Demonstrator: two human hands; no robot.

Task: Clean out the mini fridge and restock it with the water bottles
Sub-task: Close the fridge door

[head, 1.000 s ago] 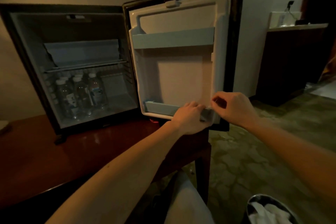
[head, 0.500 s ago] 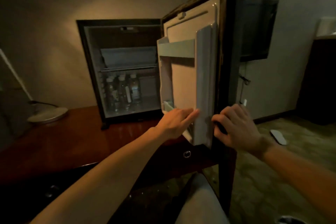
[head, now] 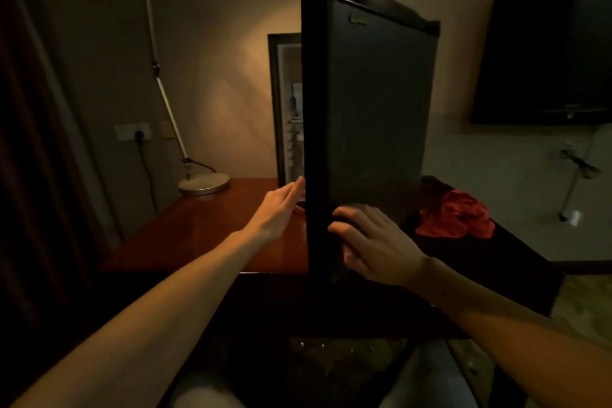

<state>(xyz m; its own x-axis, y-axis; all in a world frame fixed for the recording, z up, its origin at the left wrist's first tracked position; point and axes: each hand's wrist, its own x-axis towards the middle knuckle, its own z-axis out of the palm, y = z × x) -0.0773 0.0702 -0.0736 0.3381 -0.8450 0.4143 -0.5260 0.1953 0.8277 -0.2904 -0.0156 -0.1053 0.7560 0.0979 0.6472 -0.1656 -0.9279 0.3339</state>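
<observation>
The mini fridge (head: 284, 109) is standing on a reddish-brown wooden table (head: 205, 228) at the middle of the frame, and only a narrow strip of its lit interior is showing left of its door. In that strip, pale shapes that may be the water bottles (head: 295, 142) are sitting low in the cabinet, though they are too blurred to count. The black fridge door (head: 371, 116) is swung nearly edge-on to the camera, its dark outer face filling the centre of the frame and hiding most of the cabinet.

The right hand (head: 374, 245) is lying against the lower outer face of the door, fingers spread and mostly straight, the thumb reaching toward the door's near edge; it is pressing rather than gripping. The left hand (head: 281, 209) is hovering just left of that edge with fingers straight and together, holding nothing; whether its fingertips are touching the door cannot be told.

A crumpled red cloth (head: 457, 215) is lying on the dark right part of the table, just right of the door. A desk lamp (head: 202, 182) is standing at the table's far left corner, its thin arm rising toward the upper left of the frame. A wall socket (head: 132, 132) with a plugged cord is sitting on the wall at the left. A dark flat television (head: 543, 53) is hanging at the upper right.
</observation>
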